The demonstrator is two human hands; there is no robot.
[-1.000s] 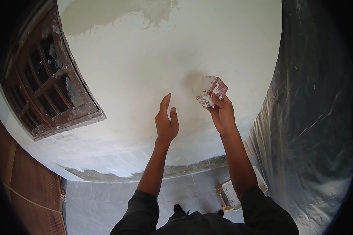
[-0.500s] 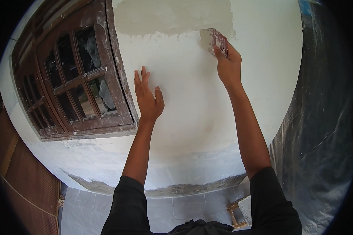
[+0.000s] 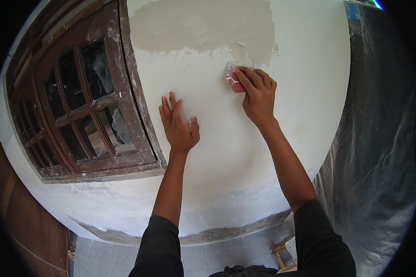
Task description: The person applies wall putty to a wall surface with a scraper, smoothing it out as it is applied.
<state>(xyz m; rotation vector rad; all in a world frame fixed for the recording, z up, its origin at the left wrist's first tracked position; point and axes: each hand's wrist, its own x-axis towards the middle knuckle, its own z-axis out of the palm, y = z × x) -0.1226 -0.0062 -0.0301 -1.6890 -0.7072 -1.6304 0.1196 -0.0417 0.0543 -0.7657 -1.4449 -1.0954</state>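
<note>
Here, right hand (image 3: pixel 258 94) gripping red scraper (image 3: pixel 234 79) at 12 o'clock, blade flat on wall (image 3: pixel 226 152) — left hand (image 3: pixel 178 124), fingers splayed, braced at 9 o'clock.

Bare wall (image 3: pixel 217 152) open between hands; window frame (image 3: pixel 138 106) blocks left, plastic sheet (image 3: pixel 374 152) right.

Two bare forearms rise from the lower edge of the frame. Each wears a black sleeve (image 3: pixel 159 249) pushed up near the elbow. The left hand (image 3: pixel 178 124) and right hand (image 3: pixel 259 94) are ungloved, without rings or watch.
</note>
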